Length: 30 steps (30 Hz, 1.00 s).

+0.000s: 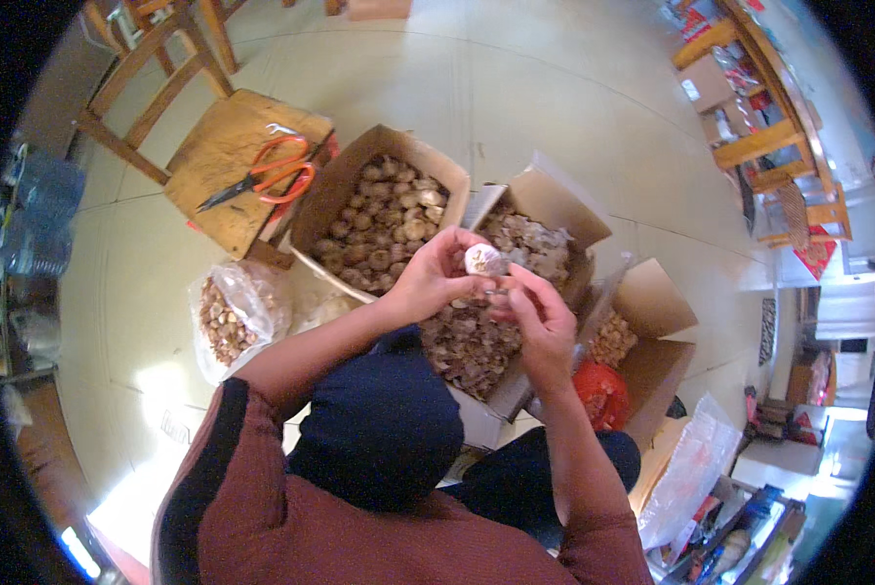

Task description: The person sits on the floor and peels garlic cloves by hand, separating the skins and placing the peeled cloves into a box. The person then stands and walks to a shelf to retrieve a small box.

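A pale garlic bulb (484, 260) is in my left hand (441, 270), between thumb and curled fingers. My right hand (541, 311) meets it from the right, its fingertips pinched at the bulb's lower right side. Something small and greyish shows by the fingertips, too blurred to name. Below both hands stands an open cardboard box holding loose garlic skins (474, 344), with more papery skins (529, 245) towards its far end. Whole garlic bulbs (386, 219) fill a larger cardboard box (307, 194) just beyond my left hand.
Orange-handled scissors (280, 168) lie on a wooden chair (225, 146) at left. A plastic bag (243, 278) of garlic cloves (222, 322) sits on the floor. At right, another box (661, 373) holds cloves (613, 336) and a red plastic bag (602, 395). Bubble wrap (693, 468) lies nearby.
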Each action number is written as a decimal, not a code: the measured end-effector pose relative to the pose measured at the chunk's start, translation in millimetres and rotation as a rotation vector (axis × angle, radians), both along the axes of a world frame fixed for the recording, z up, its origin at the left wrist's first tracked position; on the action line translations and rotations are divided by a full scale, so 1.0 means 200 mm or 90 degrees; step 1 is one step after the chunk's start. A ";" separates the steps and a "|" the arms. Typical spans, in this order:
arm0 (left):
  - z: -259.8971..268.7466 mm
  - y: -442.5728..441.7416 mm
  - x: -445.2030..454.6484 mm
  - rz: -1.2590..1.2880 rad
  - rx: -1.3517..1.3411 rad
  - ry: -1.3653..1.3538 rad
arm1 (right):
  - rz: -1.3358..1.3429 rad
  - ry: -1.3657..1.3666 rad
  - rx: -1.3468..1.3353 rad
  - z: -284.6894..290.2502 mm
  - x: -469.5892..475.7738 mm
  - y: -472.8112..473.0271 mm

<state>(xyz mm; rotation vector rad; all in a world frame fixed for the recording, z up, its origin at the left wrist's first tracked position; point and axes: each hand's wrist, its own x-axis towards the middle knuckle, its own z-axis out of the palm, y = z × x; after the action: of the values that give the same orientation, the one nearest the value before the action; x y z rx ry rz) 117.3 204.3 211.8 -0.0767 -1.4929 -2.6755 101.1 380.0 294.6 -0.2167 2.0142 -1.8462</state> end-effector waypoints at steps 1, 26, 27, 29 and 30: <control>-0.01 -0.04 -0.01 0.020 -0.023 -0.037 | 0.001 0.006 0.004 -0.01 0.01 0.02; -0.95 -0.85 -0.08 -0.195 -1.040 -0.134 | 0.059 -0.080 0.212 0.04 0.07 0.34; -0.95 -0.88 -0.07 -0.108 -0.950 -0.096 | 0.065 -0.076 0.212 0.04 0.07 0.34; -0.62 -0.75 -0.16 -0.116 -0.680 -0.201 | 0.065 -0.066 0.218 0.04 0.07 0.35; -0.52 -0.70 -0.14 -0.111 -0.468 -0.229 | 0.084 -0.061 0.217 0.04 0.07 0.36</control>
<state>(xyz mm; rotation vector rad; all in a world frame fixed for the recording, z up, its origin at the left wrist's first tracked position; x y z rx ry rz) 88.8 64.5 108.8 0.2576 -2.6159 -2.1682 114.7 451.4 301.8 -0.1555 2.1502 -1.3809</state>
